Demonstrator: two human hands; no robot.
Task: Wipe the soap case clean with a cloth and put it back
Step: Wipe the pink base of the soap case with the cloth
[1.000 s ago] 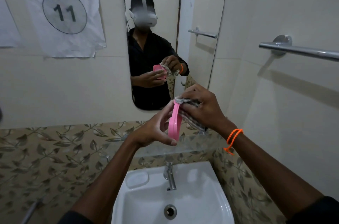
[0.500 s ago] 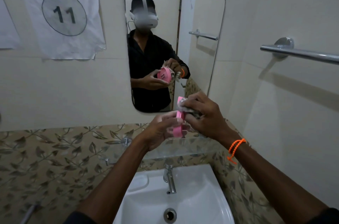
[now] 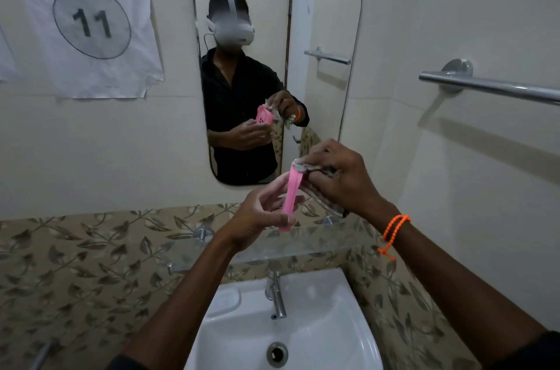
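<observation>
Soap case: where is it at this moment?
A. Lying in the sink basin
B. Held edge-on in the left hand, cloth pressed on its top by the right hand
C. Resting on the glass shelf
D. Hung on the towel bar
B: the pink soap case is gripped by the left hand while the right hand presses the cloth on its upper end, above the glass shelf.

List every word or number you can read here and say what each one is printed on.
"WORKSTATION": top of the white paper sheet taped to the wall, left of the mirror.
"11": inside the drawn circle on the same sheet.
Nothing readable shows on the pink soap case, the cloth or the sink.
</observation>
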